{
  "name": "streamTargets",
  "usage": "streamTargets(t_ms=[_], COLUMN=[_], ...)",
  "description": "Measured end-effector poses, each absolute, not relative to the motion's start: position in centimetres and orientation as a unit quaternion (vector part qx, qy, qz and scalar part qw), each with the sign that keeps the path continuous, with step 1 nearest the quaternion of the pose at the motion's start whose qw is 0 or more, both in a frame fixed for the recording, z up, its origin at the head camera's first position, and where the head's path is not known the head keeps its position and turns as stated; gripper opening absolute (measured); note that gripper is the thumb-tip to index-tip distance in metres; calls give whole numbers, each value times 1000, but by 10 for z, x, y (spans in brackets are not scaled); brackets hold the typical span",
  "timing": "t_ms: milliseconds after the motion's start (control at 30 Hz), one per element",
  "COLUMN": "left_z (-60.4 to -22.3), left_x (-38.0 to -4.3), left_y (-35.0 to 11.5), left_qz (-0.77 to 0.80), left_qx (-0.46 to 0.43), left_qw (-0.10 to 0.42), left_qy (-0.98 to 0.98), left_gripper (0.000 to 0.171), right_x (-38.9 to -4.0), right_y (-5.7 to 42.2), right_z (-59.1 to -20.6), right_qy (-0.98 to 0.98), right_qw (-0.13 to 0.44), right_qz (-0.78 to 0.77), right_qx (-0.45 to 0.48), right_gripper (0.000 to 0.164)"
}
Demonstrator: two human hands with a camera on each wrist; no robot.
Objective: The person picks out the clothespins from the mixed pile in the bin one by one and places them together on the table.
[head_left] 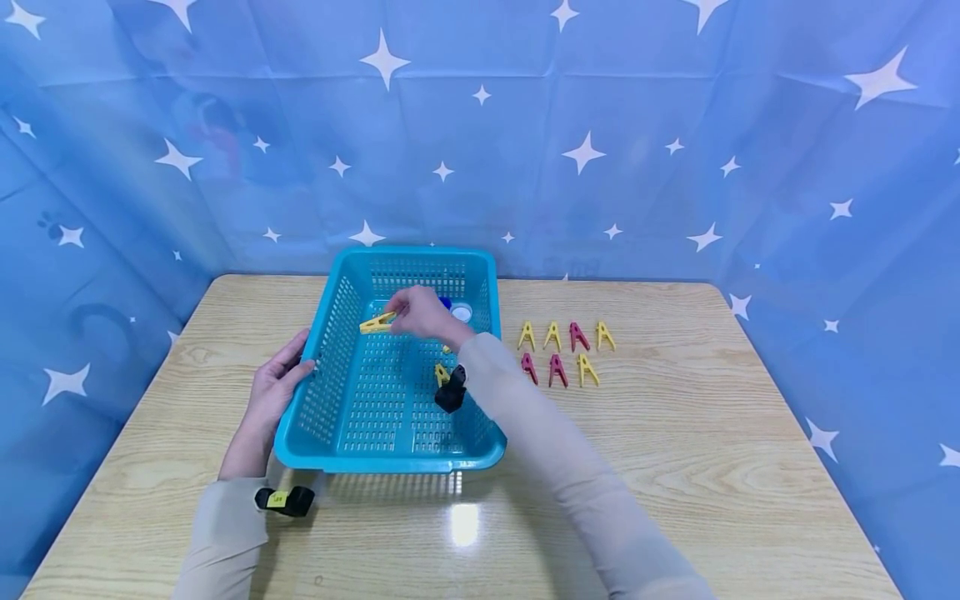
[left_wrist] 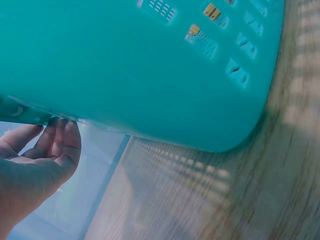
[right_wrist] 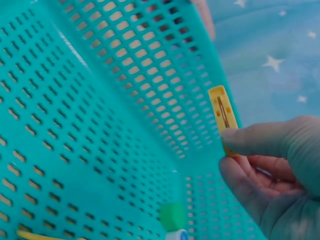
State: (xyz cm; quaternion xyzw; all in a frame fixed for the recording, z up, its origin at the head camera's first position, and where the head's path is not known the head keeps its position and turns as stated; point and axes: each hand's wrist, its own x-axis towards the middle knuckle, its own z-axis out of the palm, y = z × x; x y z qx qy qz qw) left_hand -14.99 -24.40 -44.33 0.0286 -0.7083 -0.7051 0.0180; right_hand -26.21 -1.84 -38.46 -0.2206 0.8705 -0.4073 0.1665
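Note:
My right hand [head_left: 423,312] pinches a yellow clothespin [head_left: 377,323] between thumb and fingers, above the inside of a blue plastic basket [head_left: 390,463]. In the right wrist view the clothespin [right_wrist: 220,107] shows its metal spring, near the basket's perforated wall. My left hand [head_left: 273,387] grips the basket's left rim, thumb on top and fingers beneath. Another yellow clothespin [head_left: 442,375] lies in the basket, partly hidden by the black wrist camera. A round white object [head_left: 461,313] and a dark blue object [head_left: 445,302] sit near its back right, partly behind the right arm.
Two rows of yellow and red clothespins stand out on the wooden table [head_left: 675,433], right of the basket; among them are a red one [head_left: 557,371] and a yellow one [head_left: 604,335]. A green object [right_wrist: 173,216] shows inside the basket. A star-patterned blue curtain [head_left: 525,117] hangs behind.

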Motion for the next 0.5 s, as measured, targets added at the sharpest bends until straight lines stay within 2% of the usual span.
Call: streamTargets(t_ms=[500], left_z=[-442], left_x=[-150], left_y=[-244], left_qz=[-686], left_qx=[44], left_qw=[-8], left_qy=[-726], left_gripper=[55], right_x=[-260], right_y=[26], right_z=[-355], right_qy=[885], right_qw=[99], right_qz=[-406], right_qx=[-204], right_gripper=[28])
